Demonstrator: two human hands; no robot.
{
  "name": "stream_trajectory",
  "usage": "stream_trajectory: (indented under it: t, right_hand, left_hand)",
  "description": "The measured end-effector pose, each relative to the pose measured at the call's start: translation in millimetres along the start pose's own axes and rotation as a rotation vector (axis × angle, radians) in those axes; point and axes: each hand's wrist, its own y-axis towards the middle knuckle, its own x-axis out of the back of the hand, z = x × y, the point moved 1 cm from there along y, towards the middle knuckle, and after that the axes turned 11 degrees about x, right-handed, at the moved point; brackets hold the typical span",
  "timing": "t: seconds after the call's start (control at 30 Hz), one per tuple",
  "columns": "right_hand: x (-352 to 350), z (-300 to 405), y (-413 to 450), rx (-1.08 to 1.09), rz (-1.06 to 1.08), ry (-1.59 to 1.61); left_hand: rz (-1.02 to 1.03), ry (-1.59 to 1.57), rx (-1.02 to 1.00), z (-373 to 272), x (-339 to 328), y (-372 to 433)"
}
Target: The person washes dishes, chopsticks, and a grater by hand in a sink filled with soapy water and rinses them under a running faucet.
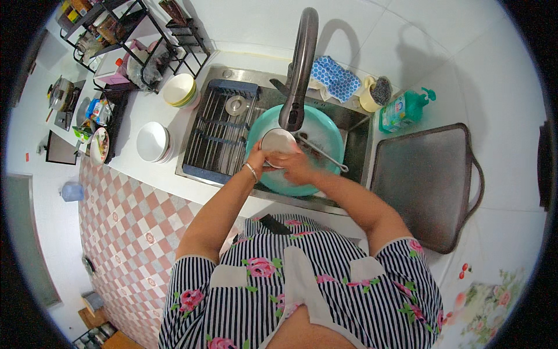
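A white bowl [278, 138] is held under the spout of the dark faucet [302, 74], above a turquoise basin [324, 115] standing in the steel sink. My left hand [256, 158] grips the bowl at its left side; a bracelet circles that wrist. Against the bowl's inside and near rim lies my right hand [294, 165], slightly blurred. Whether it holds a cloth or sponge is hidden. In the basin is whitish, sudsy water, and a long metal utensil handle [327, 155] leans out over its right rim.
Left in the sink sits a drying rack [213, 135] with a metal lid or strainer [236, 105]. Stacked white bowls [152, 141] and yellow-green bowls [179, 89] stand on the counter. At right are a detergent bottle [403, 111], a scourer in a cup [369, 94] and a large dark tray [420, 183].
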Motion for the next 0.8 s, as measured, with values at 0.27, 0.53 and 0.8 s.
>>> stream_trajectory:
  t: [0.27,0.53,0.8]
  right_hand:
    - [-3.0,20.4,18.1,-0.105,-0.126,0.022]
    - [-17.4,4.7,28.5,-0.067,0.019,-0.109]
    - [1.7,-8.7,6.8,0.006,0.05,-0.292]
  left_hand:
    - [-0.107,-0.045,0.025,0.0,-3.8,2.4]
    - [0.005,-0.063,0.052,2.2,-0.8,-3.3]
    - [-0.059,0.024,0.033,8.1,6.7,-5.3]
